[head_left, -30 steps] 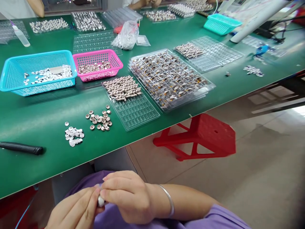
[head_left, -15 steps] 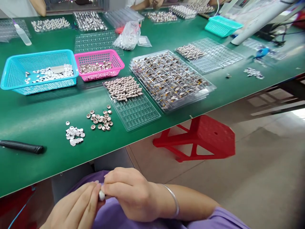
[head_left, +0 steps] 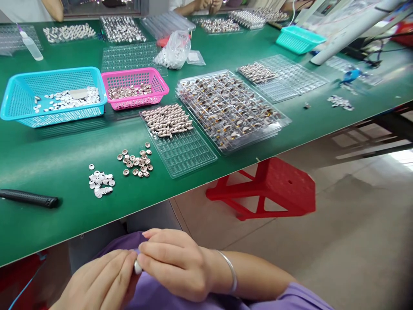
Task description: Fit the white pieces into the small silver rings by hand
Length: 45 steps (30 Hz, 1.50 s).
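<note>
Pinching, in the head view, a small white piece (head_left: pixel 138 267) between the fingertips of the left hand (head_left: pixel 100 280) and right hand (head_left: pixel 180 265), both curled nearly closed, over purple clothing (head_left: pixel 151 295). Differing little from half a second ago: keeping the same two-handed grip, away from the green table (head_left: pixel 64 155); probably working at this one piece. Cannot tell what the hidden fingertips do to it.

Turning to containers, finding white discs (head_left: pixel 93 95) and a flat block (head_left: pixel 78 93) in the blue basket (head_left: pixel 26 97), and brownish cups (head_left: pixel 129 91) in the pink basket (head_left: pixel 137 103) just beside it. Nearer the edge, finding a clear tray (head_left: pixel 187 157), bearing beige pieces (head_left: pixel 164 120) only in its far part. Next to that, noticing stacked trays (head_left: pixel 284 122), packed with mixed pieces (head_left: pixel 232 105).
</note>
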Tool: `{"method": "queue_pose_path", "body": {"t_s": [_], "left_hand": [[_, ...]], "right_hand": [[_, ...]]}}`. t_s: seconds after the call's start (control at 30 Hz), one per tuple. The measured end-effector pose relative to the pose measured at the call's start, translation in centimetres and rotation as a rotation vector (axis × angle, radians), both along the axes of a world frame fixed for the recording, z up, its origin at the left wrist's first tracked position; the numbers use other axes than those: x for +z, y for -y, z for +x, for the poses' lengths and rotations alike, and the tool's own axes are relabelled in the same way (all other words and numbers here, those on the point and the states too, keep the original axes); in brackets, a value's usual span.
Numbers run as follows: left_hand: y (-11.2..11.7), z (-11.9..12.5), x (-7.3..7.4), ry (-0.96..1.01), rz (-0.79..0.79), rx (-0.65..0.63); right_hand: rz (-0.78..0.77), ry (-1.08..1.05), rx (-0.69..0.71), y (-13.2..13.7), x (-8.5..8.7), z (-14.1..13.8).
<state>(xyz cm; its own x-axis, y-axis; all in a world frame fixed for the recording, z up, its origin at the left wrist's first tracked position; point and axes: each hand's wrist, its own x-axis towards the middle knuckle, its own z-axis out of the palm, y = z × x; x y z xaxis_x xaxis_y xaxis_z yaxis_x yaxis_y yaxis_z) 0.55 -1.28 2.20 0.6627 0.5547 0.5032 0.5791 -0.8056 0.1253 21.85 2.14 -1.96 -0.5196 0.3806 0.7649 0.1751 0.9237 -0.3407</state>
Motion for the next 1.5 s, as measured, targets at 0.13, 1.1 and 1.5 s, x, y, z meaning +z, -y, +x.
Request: {"method": "queue_pose_path", "body": {"t_s": [0.13, 1.1, 1.5], "left_hand": [[-0.9, 0.6, -0.1, 0.208, -0.233, 0.003], [-0.5, 0.6, -1.1, 0.336, -0.294, 0.091], [-1.1, 0.4, -0.5, 0.593, -0.897, 0.101]], "right_hand": [[-0.047, -0.116, -0.032, -0.1, -0.6, -0.3], [-0.104, -0.073, -0.095, 0.5, 0.2, -0.8], [-0.016, -0.103, -0.012, -0.1, 0.3, -0.4]]}}
